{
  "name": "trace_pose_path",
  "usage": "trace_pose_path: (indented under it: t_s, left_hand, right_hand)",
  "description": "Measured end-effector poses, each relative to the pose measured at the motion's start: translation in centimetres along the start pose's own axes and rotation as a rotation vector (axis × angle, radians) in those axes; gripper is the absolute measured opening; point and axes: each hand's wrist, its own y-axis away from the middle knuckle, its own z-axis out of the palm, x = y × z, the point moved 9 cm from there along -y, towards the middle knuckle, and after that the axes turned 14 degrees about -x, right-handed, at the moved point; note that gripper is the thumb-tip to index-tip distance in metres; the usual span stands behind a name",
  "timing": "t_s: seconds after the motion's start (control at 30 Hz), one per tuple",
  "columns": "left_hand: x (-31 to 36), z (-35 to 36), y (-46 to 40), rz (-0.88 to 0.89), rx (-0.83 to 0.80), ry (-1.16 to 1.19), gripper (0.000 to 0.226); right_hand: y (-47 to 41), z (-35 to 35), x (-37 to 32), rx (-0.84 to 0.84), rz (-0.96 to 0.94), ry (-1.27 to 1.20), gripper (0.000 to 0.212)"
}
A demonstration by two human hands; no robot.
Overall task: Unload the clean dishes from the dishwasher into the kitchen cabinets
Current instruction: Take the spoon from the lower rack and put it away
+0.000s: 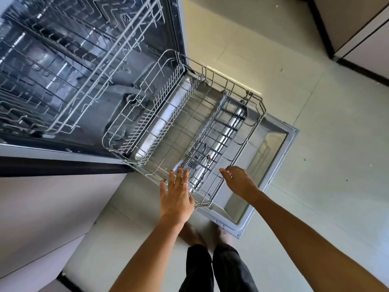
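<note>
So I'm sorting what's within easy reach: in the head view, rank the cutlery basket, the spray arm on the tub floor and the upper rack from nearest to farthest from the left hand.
From the left hand:
1. Cutlery basket, just ahead of the fingertips in the lower rack.
2. Spray arm, farther in on the tub floor.
3. Upper rack, farthest, up at the left.

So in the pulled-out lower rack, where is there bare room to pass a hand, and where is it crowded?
Free: the lower rack's open middle, between the tine rows and the cutlery basket. Crowded: the basket's near end, with a few utensils, beside the left hand and right hand.
</note>
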Motion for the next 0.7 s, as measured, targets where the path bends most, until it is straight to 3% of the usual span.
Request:
trace_pose_path:
  t_s: [0.7]
  left_hand:
    - [-6.0,-1.6,0.0,-0.005,0.056,0.065,0.079]
  right_hand:
    - [-1.2,3.5,-8.1,-0.039,-0.082,0.113,0.048]
